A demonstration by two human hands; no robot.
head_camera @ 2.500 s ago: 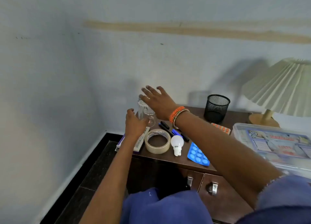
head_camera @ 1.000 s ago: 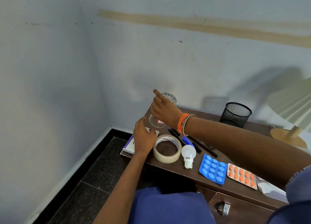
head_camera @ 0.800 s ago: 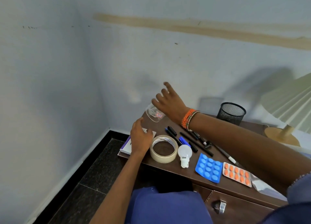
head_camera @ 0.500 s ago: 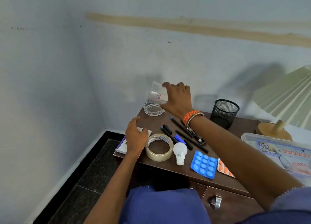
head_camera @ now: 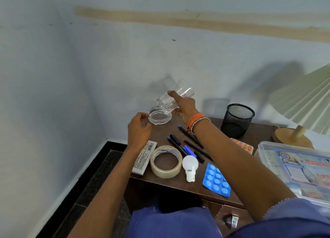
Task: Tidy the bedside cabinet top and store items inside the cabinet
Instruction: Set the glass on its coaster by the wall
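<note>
My right hand (head_camera: 184, 107) grips a clear drinking glass (head_camera: 174, 96), tilted in the air over a round glass dish (head_camera: 159, 116) at the back left of the dark wooden cabinet top (head_camera: 196, 182). My left hand (head_camera: 140, 128) hovers beside the dish with fingers loosely curled, its fingertips at the dish's rim, holding nothing. Nearer me lie a white box (head_camera: 144, 157), a tape roll (head_camera: 166, 161), a white bulb (head_camera: 190, 167), several pens (head_camera: 189, 144) and a blue pill strip (head_camera: 216, 179).
A black mesh cup (head_camera: 236, 120) stands at the back. An orange pill strip (head_camera: 242, 145), a clear first-aid box (head_camera: 294, 168) and a lamp base (head_camera: 292, 136) fill the right side. A drawer handle (head_camera: 231, 220) shows below. Walls close in behind and left.
My right hand tipped the glass from pointing left to pointing up and right above the dish. My left hand left the white box and rose to the dish's edge.
</note>
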